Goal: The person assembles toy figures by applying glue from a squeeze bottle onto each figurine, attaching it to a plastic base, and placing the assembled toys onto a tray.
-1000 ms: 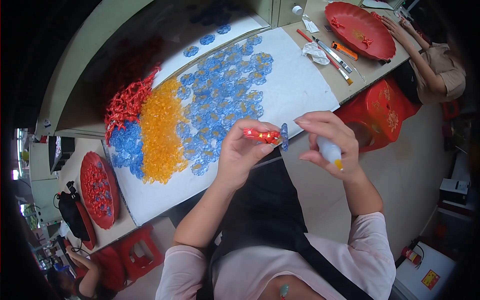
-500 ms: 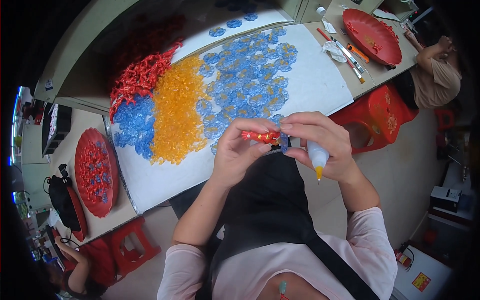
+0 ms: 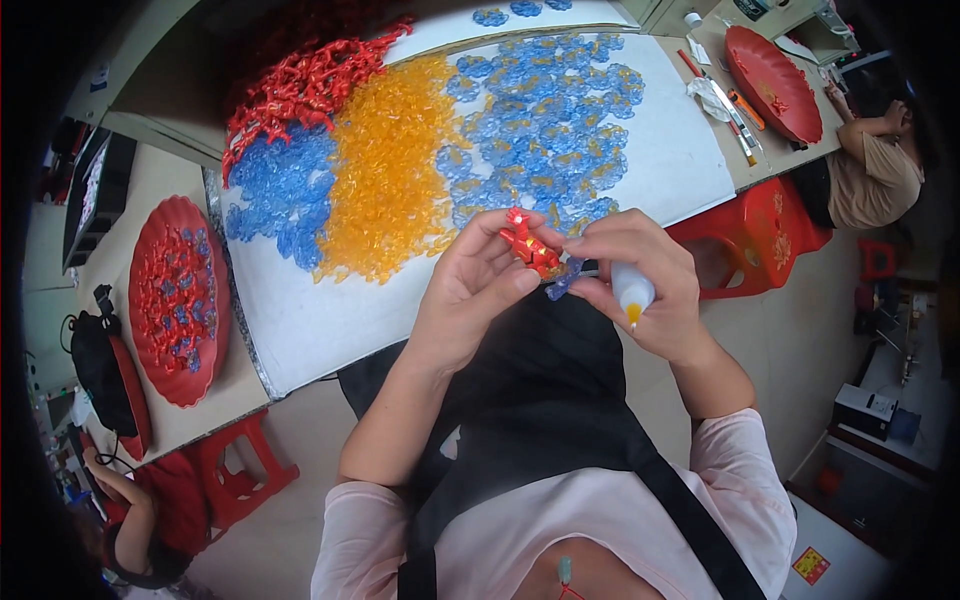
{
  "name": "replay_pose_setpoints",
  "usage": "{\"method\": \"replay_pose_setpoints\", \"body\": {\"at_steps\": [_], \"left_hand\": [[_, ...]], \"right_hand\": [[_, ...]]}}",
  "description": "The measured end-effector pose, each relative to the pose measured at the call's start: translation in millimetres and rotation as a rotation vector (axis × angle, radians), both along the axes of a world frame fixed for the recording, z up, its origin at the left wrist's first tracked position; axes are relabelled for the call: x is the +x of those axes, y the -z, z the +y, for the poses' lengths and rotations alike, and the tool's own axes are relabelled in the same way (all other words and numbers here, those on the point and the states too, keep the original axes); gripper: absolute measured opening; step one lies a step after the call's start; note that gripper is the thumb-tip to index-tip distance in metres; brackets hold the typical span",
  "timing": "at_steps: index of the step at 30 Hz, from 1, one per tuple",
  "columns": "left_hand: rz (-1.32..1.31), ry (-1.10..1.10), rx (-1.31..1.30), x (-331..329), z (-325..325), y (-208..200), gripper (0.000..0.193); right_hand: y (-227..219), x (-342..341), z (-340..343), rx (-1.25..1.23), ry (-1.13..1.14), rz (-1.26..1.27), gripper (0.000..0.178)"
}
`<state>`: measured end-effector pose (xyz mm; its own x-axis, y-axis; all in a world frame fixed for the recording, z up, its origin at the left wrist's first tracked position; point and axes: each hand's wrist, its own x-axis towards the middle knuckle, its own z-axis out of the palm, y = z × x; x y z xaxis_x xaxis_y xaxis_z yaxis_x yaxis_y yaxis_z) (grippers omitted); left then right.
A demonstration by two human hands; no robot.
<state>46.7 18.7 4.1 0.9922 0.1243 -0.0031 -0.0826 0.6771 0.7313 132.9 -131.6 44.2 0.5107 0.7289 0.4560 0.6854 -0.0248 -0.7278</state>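
Observation:
My left hand [image 3: 462, 295] is closed on a small red figurine [image 3: 532, 250] with gold markings, holding it tilted between thumb and fingers. My right hand [image 3: 660, 290] pinches a translucent blue piece [image 3: 562, 281] against the figurine's lower end. Tucked in the same right hand is a white squeeze bottle [image 3: 631, 286], its yellow tip and fine nozzle pointing down toward me. Fingers cover part of the figurine and the blue piece, so I cannot tell whether the two are joined. Both hands are over the table's near edge, above my black apron.
On the white sheet [image 3: 300, 335] are heaps of red figurines [image 3: 300, 90], blue pieces [image 3: 275, 190] and amber pieces [image 3: 390, 170], plus rows of blue-and-amber pieces [image 3: 555, 125]. Red trays [image 3: 222, 330] [image 3: 750, 50] flank it. A red stool [image 3: 745, 240] and two people are nearby.
The figurine has turned from lying nearly level to a steep tilt. The blue piece has tilted too and sits lower in my fingers. My view has shifted, moving the table's contents within it.

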Motion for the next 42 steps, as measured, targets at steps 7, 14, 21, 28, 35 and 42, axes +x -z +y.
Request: {"method": "replay_pose_setpoints", "body": {"at_steps": [7,14,21,28,35,42], "left_hand": [[-0.050,0.034,0.048,0.5,3.6,5.2,0.044],[-0.105,0.044,-0.024,3.8,-1.0,11.8,0.044],[-0.018,-0.043,0.063,1.6,-1.1,6.0,0.041],[0.020,-0.007,0.149,0.0,0.1,-0.1,0.036],[0.020,-0.015,0.216,0.2,-2.5,-0.7,0.035],[-0.082,0.072,0.147,11.0,2.2,8.6,0.025]], "right_hand": [[-0.5,-6.8,7.0,0.014,0.026,-0.174,0.033],[2.1,-6.2,5.9,0.040,0.033,-0.172,0.032],[8.5,3.2,-3.8,0.046,0.045,0.153,0.032],[10.5,12.2,-6.5,0.055,-0.080,0.117,0.030],[16.2,14.7,-6.3,0.077,-0.075,0.170,0.027],[13.7,8.0,-11.2,0.062,0.010,-0.109,0.029]]}}
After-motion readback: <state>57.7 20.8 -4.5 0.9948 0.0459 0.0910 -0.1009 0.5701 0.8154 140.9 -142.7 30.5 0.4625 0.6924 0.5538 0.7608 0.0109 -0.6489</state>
